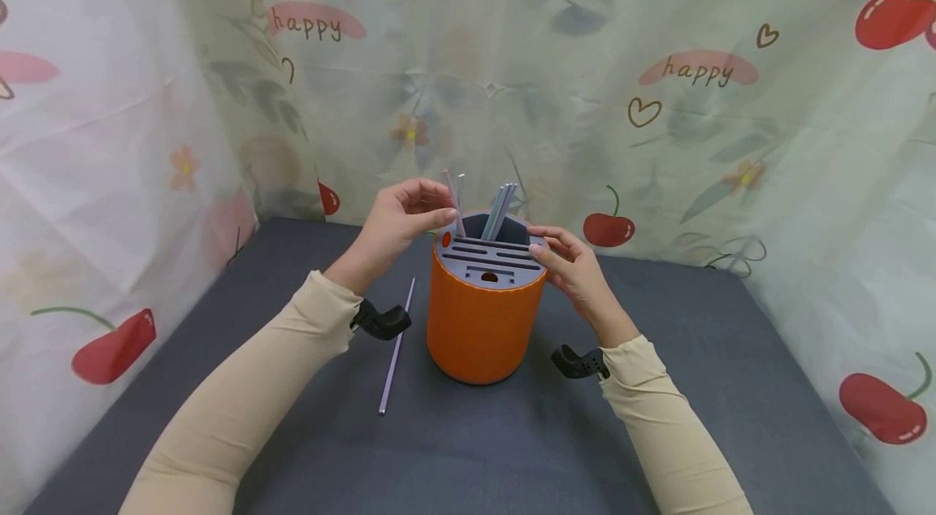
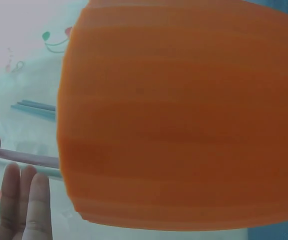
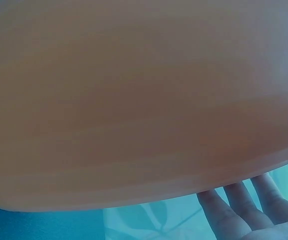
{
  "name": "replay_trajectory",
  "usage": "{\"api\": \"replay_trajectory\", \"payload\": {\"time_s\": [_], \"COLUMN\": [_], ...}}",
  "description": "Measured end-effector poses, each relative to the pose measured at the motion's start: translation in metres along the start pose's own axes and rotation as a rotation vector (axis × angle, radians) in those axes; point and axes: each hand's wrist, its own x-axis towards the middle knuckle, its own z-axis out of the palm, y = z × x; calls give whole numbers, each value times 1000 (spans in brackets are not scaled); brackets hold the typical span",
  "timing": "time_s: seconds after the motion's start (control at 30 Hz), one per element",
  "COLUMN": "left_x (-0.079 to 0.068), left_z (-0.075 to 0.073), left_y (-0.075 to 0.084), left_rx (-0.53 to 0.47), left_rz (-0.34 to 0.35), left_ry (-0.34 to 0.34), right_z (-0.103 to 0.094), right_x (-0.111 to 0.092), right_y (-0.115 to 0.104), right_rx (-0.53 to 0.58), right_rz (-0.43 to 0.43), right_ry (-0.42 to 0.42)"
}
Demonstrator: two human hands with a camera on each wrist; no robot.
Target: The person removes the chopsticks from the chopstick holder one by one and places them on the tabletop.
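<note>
While the right hand point(image 1: 578, 275) grips the orange holder point(image 1: 478, 324) at its upper right, the left hand point(image 1: 398, 224) pinches a pink stick point(image 2: 31, 158) at the holder's far left, and to my eye the stick looks light, stiff and slick, best held near its top.

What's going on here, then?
A person's left grip pinches a pink stick, its lower end inside an orange holder, while the right grip holds the holder's rim. Several bluish sticks lean together in the holder. A purple stick lies on the dark table to its left.
</note>
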Motion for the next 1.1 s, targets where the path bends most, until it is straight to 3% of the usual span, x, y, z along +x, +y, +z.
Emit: {"api": "replay_trajectory", "payload": {"time_s": [0.27,0.4,0.5,0.67,0.77,0.83,0.93,1.0,1.1], "left_x": [3,8,13,23,26,27,25,24,20], "left_z": [4,3,0,-14,-29,-40,-56,-65,-77], "left_y": [-2,6,25,77,104,113,107,91,53], "left_rx": [6,-39,-115,-269,-325,-337,-328,-316,-250], "left_rz": [-3,59,169,375,429,423,325,228,54], "left_ry": [1,0,29,154,243,279,296,283,271], "right_z": [1,0,0,1,1,1,1,1,1], "right_x": [-1,-1,-1,-1,0,0,0,0,-1], "right_y": [0,0,-1,-1,-1,-1,-1,-2,-2], "right_rx": [-2,-4,-5,-8,-8,-9,-12,-13,-16], "right_rz": [-1,1,1,2,2,2,1,5,12], "right_ry": [2,1,-1,0,6,8,5,3,5]}}
